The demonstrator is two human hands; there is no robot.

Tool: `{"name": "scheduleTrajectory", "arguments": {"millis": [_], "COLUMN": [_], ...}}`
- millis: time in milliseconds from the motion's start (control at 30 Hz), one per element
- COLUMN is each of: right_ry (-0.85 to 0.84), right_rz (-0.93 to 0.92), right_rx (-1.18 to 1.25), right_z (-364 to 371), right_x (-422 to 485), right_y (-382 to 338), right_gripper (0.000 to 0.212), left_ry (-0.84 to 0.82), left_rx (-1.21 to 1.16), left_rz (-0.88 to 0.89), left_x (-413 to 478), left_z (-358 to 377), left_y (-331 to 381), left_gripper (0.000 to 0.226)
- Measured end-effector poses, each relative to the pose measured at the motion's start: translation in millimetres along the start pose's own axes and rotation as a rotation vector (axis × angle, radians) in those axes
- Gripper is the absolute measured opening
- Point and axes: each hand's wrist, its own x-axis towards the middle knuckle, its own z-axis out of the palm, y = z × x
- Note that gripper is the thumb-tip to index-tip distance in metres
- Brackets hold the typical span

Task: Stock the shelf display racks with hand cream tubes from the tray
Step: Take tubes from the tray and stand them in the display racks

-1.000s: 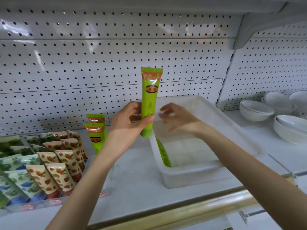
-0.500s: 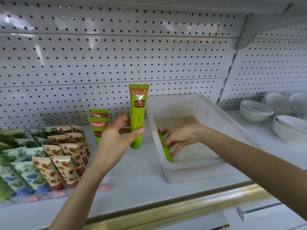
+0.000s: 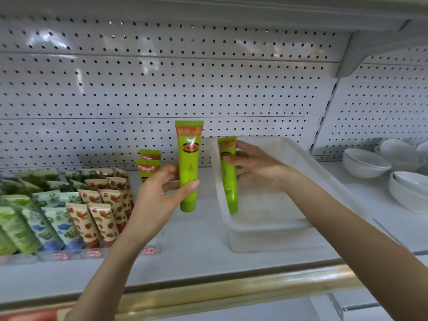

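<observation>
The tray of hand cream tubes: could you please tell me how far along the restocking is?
Done: two racked green tubes stand in the rack, beside the strawberry tubes. In hand: the left hand holds a green tube upright near the rack; the right hand holds a second green tube over the tray. Left: both need racking; no other tube shows in the tray.

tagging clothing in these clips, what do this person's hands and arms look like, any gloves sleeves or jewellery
Both are bare. The left hand and right hand wear no gloves, and no ring, watch or bracelet shows. The left forearm and right forearm are uncovered to the frame edge, with no sleeve in view. The left thumbnail looks short and unpainted.
</observation>
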Motion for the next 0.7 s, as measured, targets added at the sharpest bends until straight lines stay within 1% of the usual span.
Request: {"name": "scheduleTrajectory", "arguments": {"millis": [33, 133, 233, 300, 367, 433, 500, 700], "right_ry": [0.015, 0.047, 0.07, 0.088, 0.095, 0.103, 0.111, 0.127], "right_rz": [-0.041, -0.126, -0.209, -0.271, -0.334, -0.392, -0.444, -0.542], "right_rx": [0.017, 0.092, 0.116, 0.12, 0.137, 0.151, 0.152, 0.114], "right_z": [-2, -7, -12, -13, -12, -8, 1, 46], "right_x": [-1, -4, -5, -7, -10, -13, -17, -34], "right_y": [-3, -11, -19, -28, -39, -51, -62, -82], "right_gripper": [0.035, 0.027, 0.017, 0.015, 0.015, 0.016, 0.017, 0.023], "left_ry": [0.015, 0.069, 0.126, 0.168, 0.215, 0.257, 0.289, 0.323], "left_rx": [-0.003, -0.008, -0.017, -0.023, -0.018, -0.014, -0.013, -0.02], "left_rz": [-0.003, -0.012, -0.011, -0.008, -0.018, -0.022, -0.024, -0.031], "left_x": [-3, -18, -35, -47, -57, -66, -73, -82], "left_z": [-2, -8, -18, -27, -38, -50, -61, -85], "left_y": [1, 8, 18, 22, 25, 27, 29, 30], "left_gripper": [0.021, 0.036, 0.031, 0.033, 0.035, 0.03, 0.03, 0.03]}}
